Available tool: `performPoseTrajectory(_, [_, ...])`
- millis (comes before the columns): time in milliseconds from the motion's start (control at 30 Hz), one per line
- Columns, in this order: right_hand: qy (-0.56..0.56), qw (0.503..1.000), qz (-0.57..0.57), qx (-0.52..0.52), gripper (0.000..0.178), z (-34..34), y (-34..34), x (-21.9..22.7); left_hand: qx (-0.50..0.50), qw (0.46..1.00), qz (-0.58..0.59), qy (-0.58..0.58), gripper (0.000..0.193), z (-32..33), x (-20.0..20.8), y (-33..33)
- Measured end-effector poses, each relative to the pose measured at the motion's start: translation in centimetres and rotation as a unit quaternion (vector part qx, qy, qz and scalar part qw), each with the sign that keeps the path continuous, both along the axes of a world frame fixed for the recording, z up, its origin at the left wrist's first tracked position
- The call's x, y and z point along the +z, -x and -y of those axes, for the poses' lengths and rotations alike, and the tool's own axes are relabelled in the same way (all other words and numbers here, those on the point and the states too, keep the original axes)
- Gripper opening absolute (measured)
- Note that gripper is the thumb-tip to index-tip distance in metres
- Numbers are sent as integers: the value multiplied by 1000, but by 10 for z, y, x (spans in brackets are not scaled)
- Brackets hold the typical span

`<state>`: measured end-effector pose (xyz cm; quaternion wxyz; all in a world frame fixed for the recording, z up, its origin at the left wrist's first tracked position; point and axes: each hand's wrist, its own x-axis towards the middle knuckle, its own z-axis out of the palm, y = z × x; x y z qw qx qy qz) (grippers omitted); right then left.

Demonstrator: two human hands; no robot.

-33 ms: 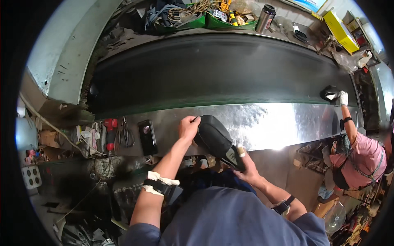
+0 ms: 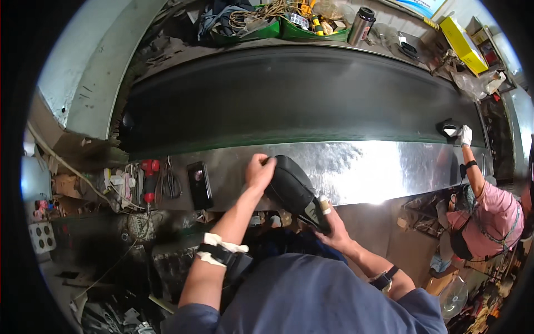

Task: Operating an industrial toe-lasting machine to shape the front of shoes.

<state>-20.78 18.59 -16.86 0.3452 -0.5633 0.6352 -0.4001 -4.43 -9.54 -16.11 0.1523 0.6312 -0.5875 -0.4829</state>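
- Nearest, six o'clock: our blue-grey shirt (image 2: pixel 289 295); a black strap (image 2: pixel 221 254) over white cloth on the left forearm.
- Our right hand (image 2: pixel 336 225), at the piece's four o'clock, grips the narrower near end; thumb with a pale wrap (image 2: pixel 324 205) on top, other fingers largely out of sight.
- Black shoe-like piece (image 2: pixel 288 181): mid-view, long axis running eleven to five, over the near edge of the metal ledge (image 2: pixel 233 170). Poorly lit; we can't be sure of its kind, or whether it touches the ledge.
- Our left hand (image 2: pixel 259 173), at the piece's ten o'clock, fingers curled closed on its upper left edge.
- Just changed: left hand shifted a touch toward three o'clock, right thumb slightly toward twelve; piece barely moved. We judge it a minor regrip, the work staying in both hands and nothing yet set down.
- Ledge, between eight and nine: dark phone (image 2: pixel 199 185); near nine, red power driver (image 2: pixel 149 178).
- Beyond, twelve o'clock: broad dark belt (image 2: pixel 278 94).
- Just short of three: co-worker's gloved hand (image 2: pixel 466 135) at a black item (image 2: pixel 448 127).
- Farthest: green trays (image 2: pixel 317 35) past twelve, steel bottle (image 2: pixel 361 28) at one.
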Motion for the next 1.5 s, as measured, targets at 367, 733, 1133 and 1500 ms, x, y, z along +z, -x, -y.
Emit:
performPoseTrajectory(367, [12,993,61,101,108,11,11,10,65,994,52,68,38,-17,5,6])
performPoseTrajectory(733, [-304,899,309,66,77,109,-92,138,206,946,-93,231,34,-101,132,-136])
performPoseTrajectory(1133, [-215,806,372,406,33,4,-419,196,598,743,-118,277,46,-349,245,-466])
performPoseTrajectory(1500, [-327,705,481,407,45,-54,-614,209,681,507,-418,322,32,-502,233,-511])
